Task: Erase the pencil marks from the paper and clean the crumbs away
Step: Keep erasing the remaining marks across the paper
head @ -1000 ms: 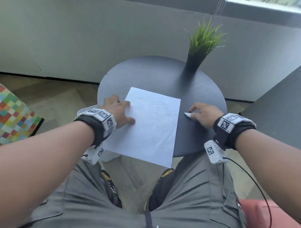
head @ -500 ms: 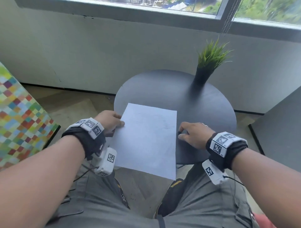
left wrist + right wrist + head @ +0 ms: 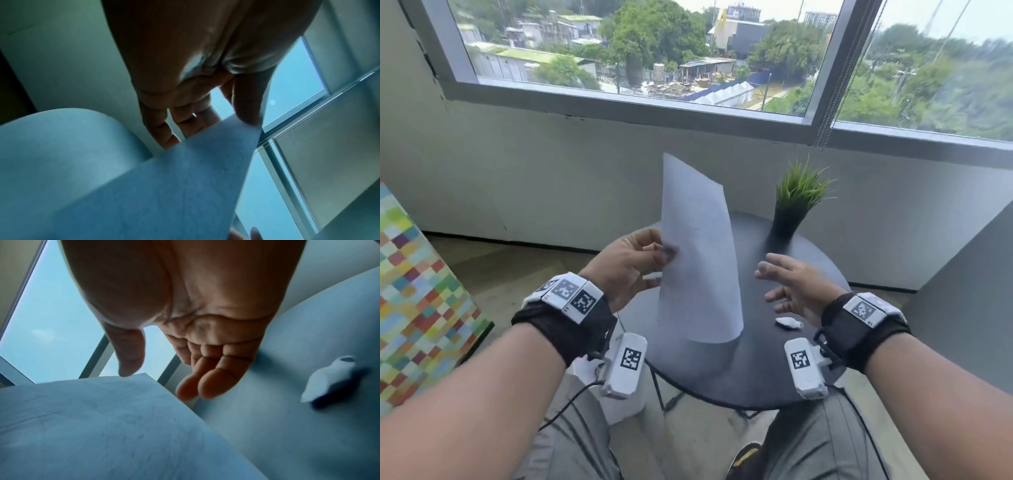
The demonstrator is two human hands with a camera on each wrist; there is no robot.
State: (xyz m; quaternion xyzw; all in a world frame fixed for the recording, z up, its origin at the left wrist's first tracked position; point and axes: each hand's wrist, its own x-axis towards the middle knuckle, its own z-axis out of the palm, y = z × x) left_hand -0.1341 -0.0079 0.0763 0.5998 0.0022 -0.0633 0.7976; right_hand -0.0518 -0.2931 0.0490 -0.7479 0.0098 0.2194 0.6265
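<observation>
- Here, at centre-left of the head view, the left hand (image 3: 631,265) pinches the left edge of the paper (image 3: 700,260), thumb on the near face and the other fingers hidden behind the sheet; in the left wrist view the fingers (image 3: 164,129) meet the paper edge from above
- The paper stands nearly upright in the middle of the frame, its long axis running bottom to top, top corner pointing up toward the window (image 3: 640,51) and leaning slightly left; the sheet bows into a curve, and its lower edge touches or hangs just over the table (image 3: 722,377), I cannot tell which
- Faint pencil traces show on the face turned toward the right hand in the right wrist view (image 3: 92,410), so I judge the erasing largely done and the crumb-clearing in hand
- Right of the paper, the right hand (image 3: 796,287) hovers with fingers spread and relaxed, holding nothing, palm facing the sheet, near it but apart
- The paper lies to the left of that empty hand, so a flick or brush would travel leftward across its face; the right hand is the free one for it
- Further right and lower, the eraser (image 3: 789,322) lies on the table just under the right hand, apart from the paper
- At upper right the potted plant (image 3: 796,202) stands at the far rim
</observation>
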